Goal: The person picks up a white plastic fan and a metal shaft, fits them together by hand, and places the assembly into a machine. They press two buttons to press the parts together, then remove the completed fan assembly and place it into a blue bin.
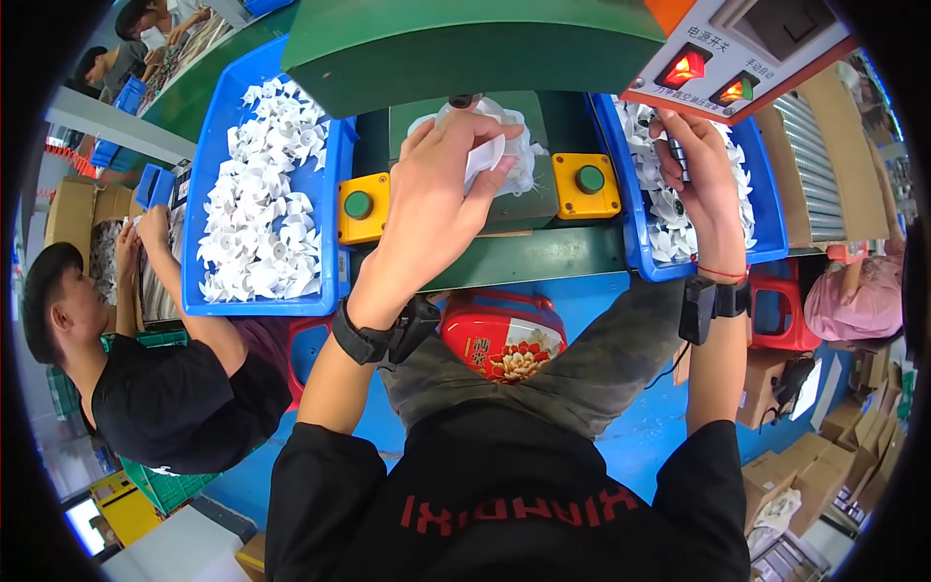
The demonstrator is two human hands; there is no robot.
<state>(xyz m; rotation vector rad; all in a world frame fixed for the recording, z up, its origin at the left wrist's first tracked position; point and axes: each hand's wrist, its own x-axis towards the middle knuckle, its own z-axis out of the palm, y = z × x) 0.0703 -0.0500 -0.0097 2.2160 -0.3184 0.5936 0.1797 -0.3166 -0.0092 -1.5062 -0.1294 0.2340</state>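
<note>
Two fingertips of my left hand (441,184), thumb and index, look to be pinching a white bladed piece (488,157) below the green machine head (465,58); my right hand (706,170) seems to curl its fingers round a small metal part (676,153) above the right blue tray (771,228). My left knuckles sit near the dark metal tip (465,101), so a careless lift could knock them, and a wrist drifting left could bump the left button box (374,186). The right button box (586,207) and raised tray rims hem me in sideways; most room lies near, over the green table edge (524,260)
</note>
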